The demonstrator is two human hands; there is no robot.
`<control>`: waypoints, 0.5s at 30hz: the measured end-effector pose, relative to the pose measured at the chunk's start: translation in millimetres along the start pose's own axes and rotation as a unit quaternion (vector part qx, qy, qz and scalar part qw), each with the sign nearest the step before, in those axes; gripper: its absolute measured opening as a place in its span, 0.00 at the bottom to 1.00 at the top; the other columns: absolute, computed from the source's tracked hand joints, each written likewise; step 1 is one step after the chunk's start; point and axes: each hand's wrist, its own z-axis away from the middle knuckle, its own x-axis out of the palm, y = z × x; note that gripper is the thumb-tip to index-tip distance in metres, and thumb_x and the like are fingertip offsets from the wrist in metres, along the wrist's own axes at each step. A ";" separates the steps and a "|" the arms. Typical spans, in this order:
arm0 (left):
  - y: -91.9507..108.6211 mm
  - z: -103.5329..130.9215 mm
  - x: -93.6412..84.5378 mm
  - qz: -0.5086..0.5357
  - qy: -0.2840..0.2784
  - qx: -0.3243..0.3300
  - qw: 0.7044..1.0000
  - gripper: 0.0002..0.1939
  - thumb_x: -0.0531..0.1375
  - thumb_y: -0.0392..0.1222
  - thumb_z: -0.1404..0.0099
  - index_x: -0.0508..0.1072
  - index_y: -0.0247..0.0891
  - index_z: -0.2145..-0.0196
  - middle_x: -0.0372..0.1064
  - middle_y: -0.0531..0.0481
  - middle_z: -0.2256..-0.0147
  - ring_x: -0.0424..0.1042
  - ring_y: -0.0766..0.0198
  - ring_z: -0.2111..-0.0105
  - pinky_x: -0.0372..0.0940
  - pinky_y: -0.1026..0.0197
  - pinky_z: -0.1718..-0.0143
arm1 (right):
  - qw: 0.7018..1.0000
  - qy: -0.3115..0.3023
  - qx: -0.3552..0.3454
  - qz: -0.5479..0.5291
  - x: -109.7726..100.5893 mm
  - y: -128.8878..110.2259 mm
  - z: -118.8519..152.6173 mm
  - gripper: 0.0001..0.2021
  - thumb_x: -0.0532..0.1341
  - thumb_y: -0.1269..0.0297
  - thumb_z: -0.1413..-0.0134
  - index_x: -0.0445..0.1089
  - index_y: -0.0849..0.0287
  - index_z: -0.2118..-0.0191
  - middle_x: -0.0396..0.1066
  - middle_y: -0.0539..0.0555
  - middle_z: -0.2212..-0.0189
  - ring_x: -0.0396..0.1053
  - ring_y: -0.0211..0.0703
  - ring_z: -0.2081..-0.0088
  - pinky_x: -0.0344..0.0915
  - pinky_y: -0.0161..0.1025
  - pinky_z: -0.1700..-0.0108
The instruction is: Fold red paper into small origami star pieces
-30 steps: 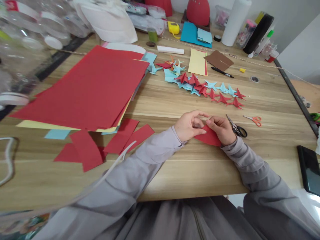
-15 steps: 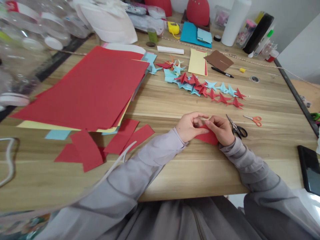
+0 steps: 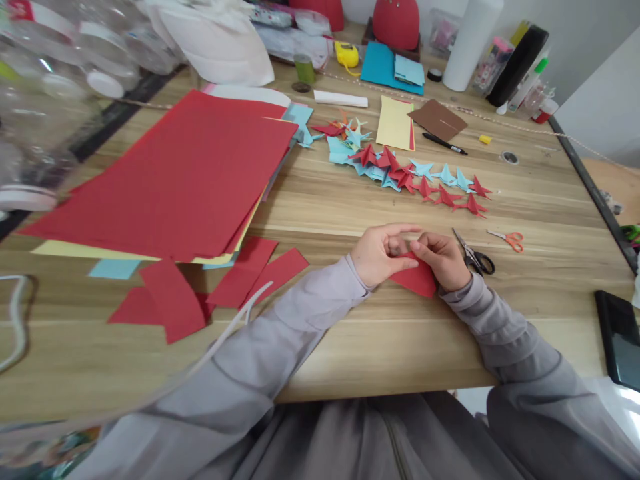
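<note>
A small piece of red paper (image 3: 420, 277) is between my two hands, just above the table near its front. My left hand (image 3: 383, 255) has its thumb on the paper's upper left edge, fingers curled behind it. The thumb and fingers of my right hand (image 3: 443, 259) pinch the upper right edge; part of the paper is hidden by both hands. Black-handled scissors (image 3: 475, 257) lie right beside my right hand, and small orange scissors (image 3: 513, 241) rest farther right. Beyond my hands stretch folded red paper cranes (image 3: 446, 197) and light blue ones (image 3: 447, 175).
Large red sheets (image 3: 190, 180) are stacked at the left, with cut red strips (image 3: 183, 300) in front. A white cable (image 3: 235, 327) crosses by my left sleeve. Yellow paper (image 3: 395, 123), brown paper (image 3: 437, 120) and a black pen (image 3: 445, 144) lie farther back. A phone (image 3: 620, 337) sits at the right edge.
My left fingers have straightened slightly, the index finger reaching a little farther right. The red paper has tilted slightly, its lower edge a bit lower. Everything else stays in place.
</note>
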 end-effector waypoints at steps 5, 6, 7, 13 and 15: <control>-3.8 -0.2 -1.3 0.024 -0.010 -0.012 1.000 0.28 0.67 0.35 0.55 0.73 0.29 0.54 0.61 0.61 0.84 0.56 0.75 0.82 0.51 0.68 0.76 | 1.000 -0.023 0.002 0.014 -1.3 -2.5 0.4 0.23 0.64 0.46 0.53 0.62 0.60 0.82 0.55 0.44 0.85 0.48 0.30 0.80 0.47 0.33 0.77; -4.4 0.0 -2.1 0.032 -0.014 -0.018 0.999 0.28 0.66 0.35 0.54 0.73 0.29 0.53 0.60 0.61 0.85 0.56 0.74 0.82 0.51 0.68 0.76 | 0.999 -0.027 0.004 0.018 -1.5 -3.1 0.6 0.23 0.64 0.45 0.53 0.62 0.60 0.82 0.55 0.44 0.85 0.48 0.30 0.80 0.47 0.33 0.77; -4.7 0.3 -2.8 0.039 -0.019 -0.024 0.999 0.28 0.66 0.36 0.54 0.73 0.29 0.53 0.60 0.61 0.85 0.55 0.74 0.82 0.51 0.68 0.76 | 0.999 -0.030 0.007 0.019 -1.6 -3.6 0.9 0.23 0.64 0.45 0.54 0.61 0.60 0.82 0.55 0.44 0.85 0.48 0.30 0.80 0.46 0.33 0.77; -2.8 1.6 -3.5 0.058 -0.045 -0.016 0.997 0.31 0.66 0.37 0.52 0.71 0.30 0.49 0.57 0.62 0.85 0.52 0.75 0.82 0.47 0.68 0.76 | 0.998 -0.035 0.038 -0.023 -2.2 -2.4 2.1 0.23 0.65 0.46 0.54 0.60 0.59 0.82 0.52 0.43 0.85 0.47 0.30 0.80 0.44 0.33 0.76; -2.4 0.9 -2.8 0.065 -0.042 -0.017 0.997 0.32 0.66 0.38 0.52 0.71 0.30 0.48 0.58 0.61 0.84 0.53 0.74 0.81 0.48 0.68 0.76 | 0.998 -0.028 0.048 -0.042 -2.3 -1.5 2.0 0.22 0.65 0.46 0.55 0.60 0.59 0.82 0.52 0.43 0.85 0.47 0.30 0.80 0.44 0.33 0.76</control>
